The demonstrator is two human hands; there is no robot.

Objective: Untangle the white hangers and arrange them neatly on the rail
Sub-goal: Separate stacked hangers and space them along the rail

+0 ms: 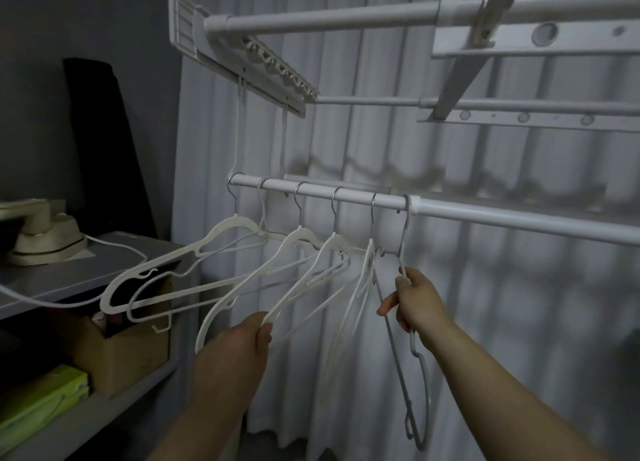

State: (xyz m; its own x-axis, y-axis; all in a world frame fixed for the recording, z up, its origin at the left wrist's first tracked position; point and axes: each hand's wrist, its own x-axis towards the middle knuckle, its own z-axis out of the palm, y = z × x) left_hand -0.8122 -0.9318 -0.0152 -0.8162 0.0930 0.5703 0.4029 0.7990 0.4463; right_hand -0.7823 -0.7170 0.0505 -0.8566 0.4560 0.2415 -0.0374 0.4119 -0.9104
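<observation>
White hangers (221,252) hang in a row of six hooks near the left end of the rail (450,208), their arms overlapping and hard to separate. The left hand (239,349) pinches one hanger's arm end; the right hand (417,303) grips the rightmost hanger (420,384).

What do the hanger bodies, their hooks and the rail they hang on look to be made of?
Hanger bodies: likely matte white plastic, with flat, moulded-looking arms and notches. Hooks: thin wire with a bright metallic glint, probably steel. Rail: smooth white tube with a soft sheen, possibly painted metal or plastic; the dim view leaves it open.
</observation>
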